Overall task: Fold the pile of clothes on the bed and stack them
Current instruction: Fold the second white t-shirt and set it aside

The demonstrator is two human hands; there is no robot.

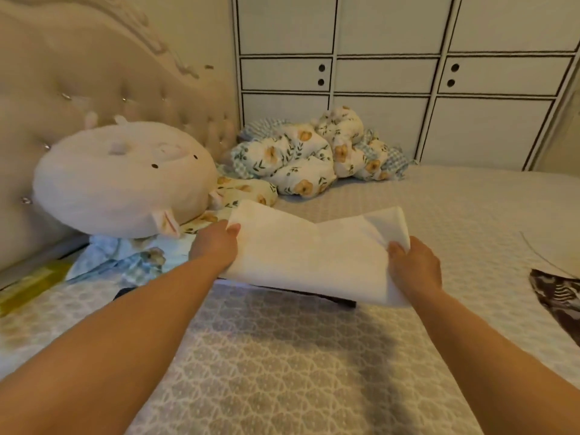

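Here I had both arms stretched out over the bed (282, 372), near its head end. My left hand (216, 246) pinched the left edge of the white cloth (307, 255), thumb on top, and my right hand (414, 268) gripped the right edge where it was doubled over. Held at both ends like that, the cloth stayed flat and just above the cover, casting a shadow under it; I judged it was folded and about to be set down. A dark patterned garment (558, 299) lay off to the right. Left of the cloth sat a round plush (122, 180), and farther back a floral quilt (301, 161) lay bunched against the wardrobe (392, 73), so the middle was free for stacking.
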